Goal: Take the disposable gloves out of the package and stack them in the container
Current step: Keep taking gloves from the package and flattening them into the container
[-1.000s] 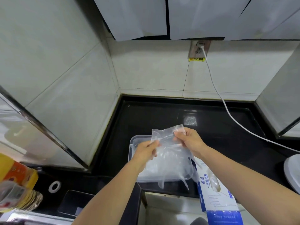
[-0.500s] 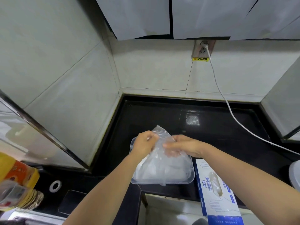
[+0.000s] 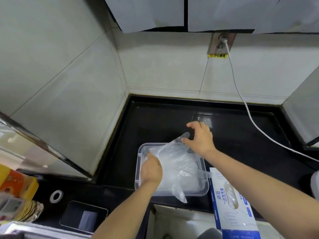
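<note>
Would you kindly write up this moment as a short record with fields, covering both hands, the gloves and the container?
Left hand: rests on the gloves at the container's left side; fingertips hidden.
Right hand: fingers spread above the container's far rim, thumb by a raised glove tip.
Gloves: clear pile inside the container, one piece hanging over the near rim.
Container: clear, rectangular, on the black counter.
Glove box: blue and white, flat, right of the container.
Cable: white, runs from the wall socket across the counter.
</note>
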Available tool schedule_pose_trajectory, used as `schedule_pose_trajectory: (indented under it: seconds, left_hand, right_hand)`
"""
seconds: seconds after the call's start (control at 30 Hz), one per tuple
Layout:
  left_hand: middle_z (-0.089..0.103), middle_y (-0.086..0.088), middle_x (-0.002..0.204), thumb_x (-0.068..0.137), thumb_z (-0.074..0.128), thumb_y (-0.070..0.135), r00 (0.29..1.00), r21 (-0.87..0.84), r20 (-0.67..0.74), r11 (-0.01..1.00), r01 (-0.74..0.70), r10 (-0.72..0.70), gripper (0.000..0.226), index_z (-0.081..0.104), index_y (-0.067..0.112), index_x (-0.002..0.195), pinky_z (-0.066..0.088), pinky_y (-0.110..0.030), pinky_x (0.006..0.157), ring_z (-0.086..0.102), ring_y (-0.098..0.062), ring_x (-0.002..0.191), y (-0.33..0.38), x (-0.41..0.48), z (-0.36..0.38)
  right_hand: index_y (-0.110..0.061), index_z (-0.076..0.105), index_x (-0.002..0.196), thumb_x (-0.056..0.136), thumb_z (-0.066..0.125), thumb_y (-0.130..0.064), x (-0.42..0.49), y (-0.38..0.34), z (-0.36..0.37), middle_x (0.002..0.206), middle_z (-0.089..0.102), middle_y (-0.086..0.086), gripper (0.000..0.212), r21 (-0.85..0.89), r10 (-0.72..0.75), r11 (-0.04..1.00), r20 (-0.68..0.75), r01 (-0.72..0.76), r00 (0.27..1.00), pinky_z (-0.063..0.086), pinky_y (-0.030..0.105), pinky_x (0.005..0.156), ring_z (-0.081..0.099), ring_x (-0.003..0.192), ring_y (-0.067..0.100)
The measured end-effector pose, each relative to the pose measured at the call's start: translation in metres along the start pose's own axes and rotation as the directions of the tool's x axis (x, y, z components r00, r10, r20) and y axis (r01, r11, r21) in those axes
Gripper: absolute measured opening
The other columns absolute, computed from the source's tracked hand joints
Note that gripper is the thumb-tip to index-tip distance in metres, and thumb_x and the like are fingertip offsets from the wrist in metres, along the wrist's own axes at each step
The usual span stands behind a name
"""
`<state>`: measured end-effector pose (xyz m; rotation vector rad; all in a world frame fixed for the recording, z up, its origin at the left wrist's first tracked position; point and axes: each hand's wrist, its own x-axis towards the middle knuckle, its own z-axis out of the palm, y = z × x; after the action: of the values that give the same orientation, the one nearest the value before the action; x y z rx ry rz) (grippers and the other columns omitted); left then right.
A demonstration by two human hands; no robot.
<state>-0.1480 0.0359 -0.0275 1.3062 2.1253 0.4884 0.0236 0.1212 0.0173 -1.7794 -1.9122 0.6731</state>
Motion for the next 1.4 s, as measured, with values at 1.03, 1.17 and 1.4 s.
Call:
schedule_pose_trajectory:
  seconds: [1.03,1.17,1.4]
  left_hand:
    - [-0.009,-0.011,0.159,0.081,0.075,0.035,0.869,0.502,0.486,0.843,-0.193,-0.091,0.111,-0.009,0.024,0.153,0.028,-0.039,0.113,0.009,-0.033,0.146,-0.036,0.031,0.036]
    - [-0.002,-0.013,0.159,0.085,0.071,0.032,0.862,0.545,0.498,0.807,-0.226,-0.094,0.101,-0.002,0.021,0.154,0.032,-0.039,0.110,0.017,-0.033,0.144,-0.030,0.028,0.030]
    - [0.061,-0.003,0.124,0.099,0.048,0.028,0.944,0.449,0.130,0.831,-0.328,0.302,0.029,0.058,0.018,0.125,0.047,-0.019,0.079,0.063,-0.016,0.102,0.013,0.013,0.012]
  right_hand:
    - [-0.026,0.005,0.157,0.095,0.058,-0.027,-0.041,0.020,0.093,0.158,0.024,0.008,0.081,-0.383,0.155,0.900,0.727,0.208,0.669,0.034,0.038,0.112,0.029,0.143,0.028]
    - [-0.017,0.020,0.155,0.097,0.056,-0.023,-0.041,0.019,0.080,0.154,0.034,0.008,0.069,-0.314,0.091,0.922,0.743,0.227,0.663,0.032,0.032,0.112,0.036,0.139,0.026]
    - [-0.020,0.073,0.102,0.093,0.061,-0.016,-0.034,0.025,0.041,0.101,0.067,-0.005,0.015,0.063,-0.181,0.983,0.324,0.170,0.928,0.052,0.026,0.080,0.060,0.078,0.009]
